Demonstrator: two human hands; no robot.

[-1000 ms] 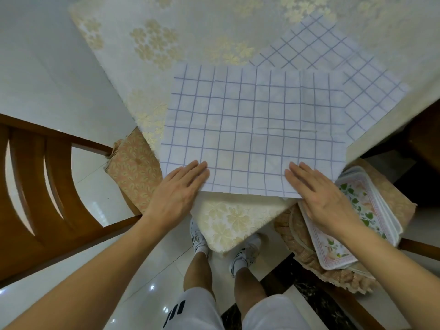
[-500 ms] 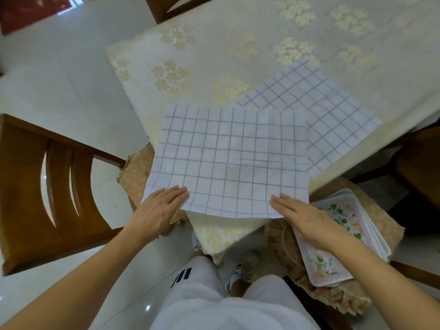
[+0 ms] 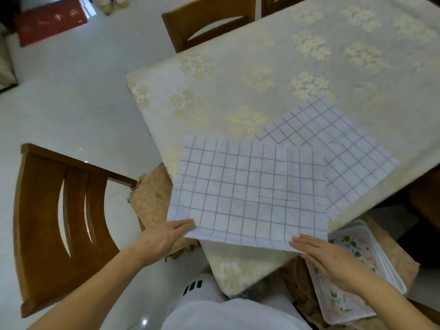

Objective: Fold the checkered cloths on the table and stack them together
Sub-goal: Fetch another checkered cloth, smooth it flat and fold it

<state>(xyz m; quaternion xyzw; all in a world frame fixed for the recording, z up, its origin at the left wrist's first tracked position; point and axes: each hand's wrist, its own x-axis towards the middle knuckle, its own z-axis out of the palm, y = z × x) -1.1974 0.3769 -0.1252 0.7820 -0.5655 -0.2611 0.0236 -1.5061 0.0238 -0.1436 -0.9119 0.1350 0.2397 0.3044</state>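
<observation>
Two white checkered cloths with thin blue grid lines lie on the table [image 3: 262, 67]. The near cloth [image 3: 250, 194] is spread flat at the table's corner, and its near edge hangs past the table edge. The far cloth [image 3: 338, 148] lies turned at an angle behind it on the right, partly covered by the near one. My left hand [image 3: 164, 236] holds the near cloth's near-left corner. At the near-right corner my right hand [image 3: 328, 256] holds the edge, fingers straight on top.
The table has a cream floral tablecloth [image 3: 238, 270] draping off its corner. A wooden chair [image 3: 54, 222] stands at the left, another chair [image 3: 207, 22] at the far side. A cushioned seat at the right carries stacked floral trays [image 3: 352, 296]. White tiled floor lies around.
The near cloth has slid toward me, so its near edge now overhangs the table. Both hands moved from lying flat on the cloth to its two near corners.
</observation>
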